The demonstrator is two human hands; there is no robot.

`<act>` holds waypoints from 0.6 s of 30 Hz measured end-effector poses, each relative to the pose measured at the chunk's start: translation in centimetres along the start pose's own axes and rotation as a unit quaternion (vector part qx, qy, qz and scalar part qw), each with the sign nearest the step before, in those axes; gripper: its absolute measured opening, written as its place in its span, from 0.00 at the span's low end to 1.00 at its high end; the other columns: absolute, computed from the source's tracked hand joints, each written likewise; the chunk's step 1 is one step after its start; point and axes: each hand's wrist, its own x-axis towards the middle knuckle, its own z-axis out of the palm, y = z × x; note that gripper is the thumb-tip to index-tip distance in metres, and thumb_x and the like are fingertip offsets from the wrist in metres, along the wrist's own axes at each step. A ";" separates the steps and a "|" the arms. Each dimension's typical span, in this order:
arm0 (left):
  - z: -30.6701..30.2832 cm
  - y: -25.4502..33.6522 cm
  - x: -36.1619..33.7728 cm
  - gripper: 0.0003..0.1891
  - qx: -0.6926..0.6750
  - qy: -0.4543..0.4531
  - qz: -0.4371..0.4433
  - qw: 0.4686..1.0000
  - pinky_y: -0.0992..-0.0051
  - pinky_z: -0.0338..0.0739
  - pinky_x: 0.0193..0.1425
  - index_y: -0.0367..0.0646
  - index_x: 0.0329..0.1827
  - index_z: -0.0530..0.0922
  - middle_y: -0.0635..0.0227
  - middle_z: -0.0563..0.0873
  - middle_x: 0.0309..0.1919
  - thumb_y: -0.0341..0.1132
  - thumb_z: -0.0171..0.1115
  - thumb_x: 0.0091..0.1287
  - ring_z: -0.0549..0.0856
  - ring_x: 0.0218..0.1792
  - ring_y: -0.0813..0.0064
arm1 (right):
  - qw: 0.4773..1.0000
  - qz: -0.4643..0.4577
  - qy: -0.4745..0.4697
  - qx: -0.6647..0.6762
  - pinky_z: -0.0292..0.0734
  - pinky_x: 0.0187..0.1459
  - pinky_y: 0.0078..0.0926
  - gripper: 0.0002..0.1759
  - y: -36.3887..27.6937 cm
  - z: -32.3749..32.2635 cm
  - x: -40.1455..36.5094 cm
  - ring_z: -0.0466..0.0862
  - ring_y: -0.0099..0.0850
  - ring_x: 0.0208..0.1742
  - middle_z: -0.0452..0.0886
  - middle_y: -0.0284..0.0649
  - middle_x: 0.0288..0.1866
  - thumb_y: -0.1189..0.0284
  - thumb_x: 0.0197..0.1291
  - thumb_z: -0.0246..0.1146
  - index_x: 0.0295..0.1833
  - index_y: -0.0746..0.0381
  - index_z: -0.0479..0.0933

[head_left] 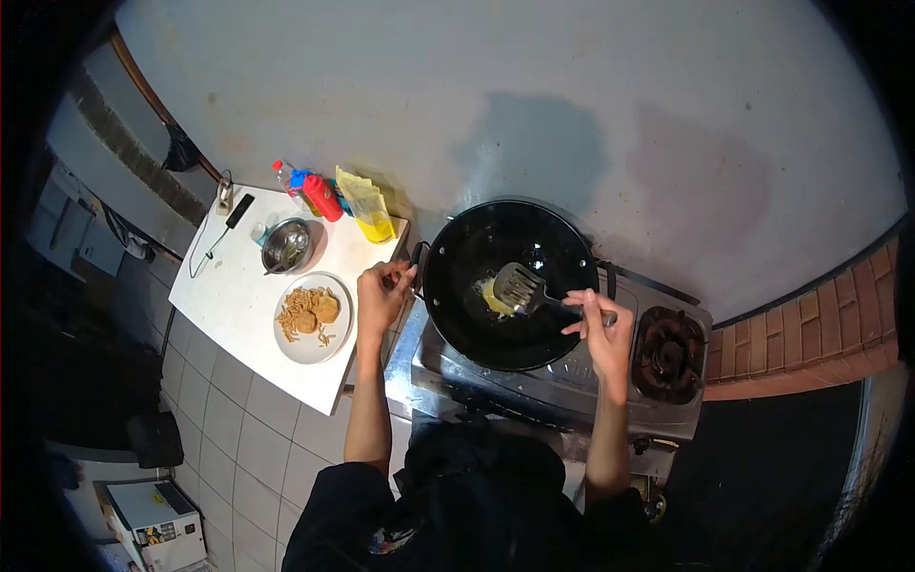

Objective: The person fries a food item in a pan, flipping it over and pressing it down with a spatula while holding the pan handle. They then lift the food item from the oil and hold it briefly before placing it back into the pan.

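Note:
A black wok (467,329) sits on the gas stove, with a small yellow piece of food (494,297) frying in bubbling oil near its middle. My right hand (605,329) grips the handle of a slotted spatula (519,286). The spatula's head lies over the right part of the food and hides some of it. At the wok's left side, my left hand (381,297) has its fingers closed at the wok's loop handle (418,255). Part of that handle is behind the fingertips.
Left of the stove (562,374) stands a white table (229,324) holding a plate (335,348) of fried food, a metal bowl (287,246), a whisk-like tool (229,227), a red bottle (322,198) and a yellow pouch (367,210). A bare burner (667,353) is at the right.

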 end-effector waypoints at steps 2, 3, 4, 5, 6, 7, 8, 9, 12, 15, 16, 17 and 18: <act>0.1 -0.1 0.1 0.13 0.004 0.005 0.007 1.000 0.77 0.69 0.26 0.32 0.40 0.85 0.67 0.76 0.18 0.34 0.71 0.59 0.73 0.20 0.81 | 0.995 0.009 -0.051 -0.083 0.81 0.25 0.21 0.17 -0.3 -0.2 -0.9 0.74 0.19 0.20 0.83 0.43 0.33 0.70 0.69 0.58 0.31 0.73 0.79; 0.0 -0.1 0.1 0.13 0.003 0.004 0.007 1.000 0.77 0.69 0.26 0.32 0.40 0.85 0.67 0.76 0.18 0.34 0.71 0.59 0.73 0.20 0.81 | 0.997 0.016 -0.051 -0.061 0.83 0.26 0.22 0.17 0.2 -0.5 -1.0 0.74 0.18 0.20 0.84 0.46 0.35 0.70 0.68 0.59 0.35 0.75 0.80; 0.0 0.1 0.2 0.13 -0.001 -0.002 -0.005 1.000 0.76 0.68 0.27 0.33 0.40 0.85 0.69 0.76 0.18 0.35 0.70 0.60 0.73 0.21 0.81 | 0.997 0.016 -0.050 -0.062 0.83 0.26 0.22 0.17 0.6 -0.7 -1.0 0.74 0.18 0.20 0.84 0.46 0.35 0.70 0.68 0.59 0.35 0.75 0.80; -0.1 0.1 0.2 0.12 -0.005 -0.007 -0.017 1.000 0.76 0.68 0.27 0.34 0.40 0.86 0.70 0.76 0.18 0.36 0.70 0.60 0.73 0.22 0.81 | 0.996 0.026 -0.055 -0.065 0.83 0.27 0.22 0.16 0.9 -0.8 -1.1 0.75 0.18 0.20 0.84 0.46 0.35 0.71 0.68 0.59 0.34 0.75 0.80; 0.0 -0.1 0.3 0.12 -0.005 -0.007 -0.016 1.000 0.76 0.68 0.27 0.34 0.40 0.86 0.70 0.76 0.18 0.36 0.70 0.60 0.73 0.22 0.81 | 0.995 0.036 -0.060 -0.067 0.83 0.28 0.23 0.16 1.1 -0.9 -1.1 0.75 0.18 0.20 0.84 0.45 0.35 0.71 0.68 0.59 0.33 0.75 0.80; 0.1 -0.5 0.4 0.12 0.000 -0.005 -0.002 1.000 0.76 0.67 0.27 0.34 0.40 0.86 0.69 0.77 0.18 0.35 0.69 0.61 0.73 0.22 0.81 | 0.995 0.035 -0.066 -0.065 0.84 0.29 0.22 0.15 1.1 -0.8 -1.1 0.76 0.19 0.20 0.84 0.45 0.34 0.72 0.66 0.60 0.32 0.75 0.80; 0.1 -0.7 0.4 0.12 0.006 -0.004 0.013 1.000 0.76 0.67 0.27 0.34 0.40 0.86 0.69 0.77 0.19 0.35 0.69 0.61 0.73 0.22 0.81 | 0.995 0.036 -0.066 -0.064 0.84 0.29 0.22 0.15 1.4 -0.7 -1.2 0.76 0.19 0.20 0.84 0.45 0.34 0.72 0.66 0.60 0.32 0.75 0.80; 0.1 -0.7 0.3 0.12 0.007 -0.004 0.013 1.000 0.76 0.67 0.27 0.34 0.40 0.86 0.69 0.77 0.19 0.35 0.69 0.61 0.73 0.22 0.81 | 0.992 0.015 -0.100 -0.080 0.84 0.29 0.22 0.14 1.7 -0.7 -1.1 0.76 0.19 0.21 0.83 0.45 0.33 0.73 0.66 0.61 0.32 0.75 0.80; 0.2 -0.7 0.1 0.12 -0.006 -0.002 0.007 1.000 0.76 0.67 0.27 0.33 0.40 0.86 0.69 0.78 0.19 0.35 0.68 0.61 0.72 0.22 0.81 | 0.987 0.003 -0.125 -0.103 0.81 0.29 0.20 0.12 1.9 -0.3 -1.3 0.80 0.21 0.24 0.83 0.41 0.27 0.75 0.63 0.63 0.31 0.74 0.79; 0.2 -0.5 -0.1 0.12 -0.008 0.004 0.012 1.000 0.76 0.67 0.26 0.33 0.40 0.86 0.69 0.78 0.18 0.35 0.68 0.62 0.72 0.22 0.81 | 0.939 -0.135 -0.159 -0.274 0.70 0.27 0.26 0.10 0.9 0.4 -1.2 0.82 0.31 0.24 0.81 0.44 0.24 0.75 0.59 0.66 0.30 0.73 0.79; 0.2 -0.5 0.0 0.12 -0.001 0.005 0.015 1.000 0.77 0.66 0.26 0.33 0.40 0.86 0.69 0.78 0.18 0.35 0.68 0.62 0.72 0.22 0.82 | 0.939 -0.135 -0.159 -0.274 0.70 0.27 0.26 0.10 0.9 0.4 -1.1 0.82 0.31 0.24 0.81 0.44 0.24 0.75 0.59 0.66 0.30 0.73 0.79; 0.2 -0.5 0.0 0.12 0.005 0.005 0.018 1.000 0.77 0.66 0.26 0.33 0.40 0.85 0.69 0.78 0.18 0.35 0.68 0.62 0.72 0.22 0.82 | 0.926 -0.162 -0.167 -0.296 0.70 0.27 0.26 0.10 0.8 0.5 -0.9 0.81 0.33 0.23 0.82 0.45 0.25 0.75 0.59 0.66 0.30 0.73 0.79; 0.2 -0.4 0.0 0.12 0.004 0.005 0.019 1.000 0.77 0.66 0.26 0.33 0.40 0.85 0.69 0.78 0.18 0.35 0.68 0.62 0.72 0.22 0.82 | 0.913 -0.188 -0.175 -0.318 0.71 0.27 0.25 0.11 0.7 0.5 -0.9 0.81 0.35 0.23 0.82 0.46 0.26 0.74 0.60 0.65 0.31 0.73 0.79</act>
